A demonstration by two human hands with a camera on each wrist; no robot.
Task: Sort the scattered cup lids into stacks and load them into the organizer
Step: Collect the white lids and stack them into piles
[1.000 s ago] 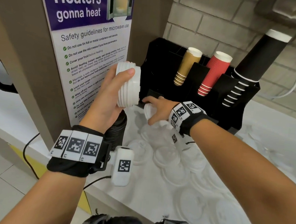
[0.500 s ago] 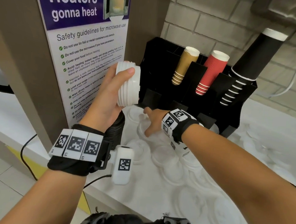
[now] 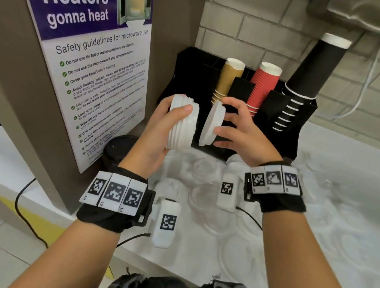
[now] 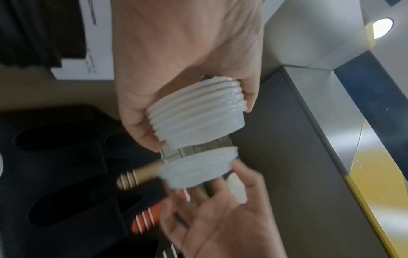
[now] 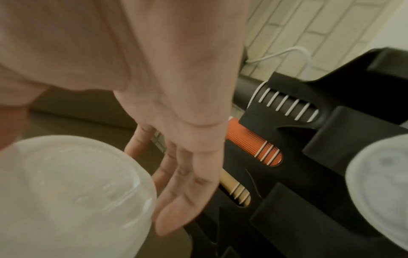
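Observation:
My left hand (image 3: 179,104) grips a stack of several white cup lids (image 3: 182,125), held on its side in front of the black organizer (image 3: 281,127). My right hand (image 3: 226,117) pinches one white lid (image 3: 211,125) on edge, a small gap to the right of the stack. In the left wrist view the stack (image 4: 196,115) sits just above the single lid (image 4: 198,169), with the right hand's fingers (image 4: 212,197) under it. In the right wrist view the lid (image 5: 73,192) fills the lower left beside the fingers (image 5: 187,183).
Tan cups (image 3: 228,78), red cups (image 3: 263,86) and black cups (image 3: 312,69) stand in the organizer's slots. Several loose pale lids (image 3: 205,194) lie on the white counter (image 3: 347,182) below my hands. A dark lid stack (image 3: 118,151) stands by the poster panel (image 3: 94,69).
My right hand has risen from the counter with a lid and brought it beside the stack. My left hand has moved the stack a little right.

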